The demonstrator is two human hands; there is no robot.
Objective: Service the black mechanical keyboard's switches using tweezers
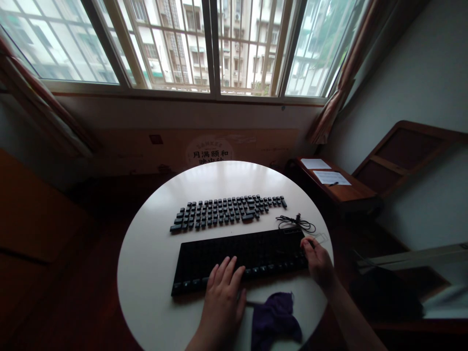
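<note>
A black keyboard (219, 256) lies on the round white table, with keycaps showing along its front row and a dark, bare-looking area behind them. My left hand (224, 287) rests at its front edge, fingers stretched out over the front row. At the right end of the board, my right hand (318, 261) is closed around the handle of a wire keycap puller (321, 238), whose thin loops stick out past the fingers. Loose black keycaps (219, 212) are laid out in rows behind the keyboard. Its coiled cable (296, 223) lies by the back right corner.
A purple cloth (274, 319) lies crumpled at the front of the white table (146, 273). To the right stand a low wooden table (351, 193) with paper sheets (332, 177) and a pen (333, 184). A barred window (215, 48) is beyond.
</note>
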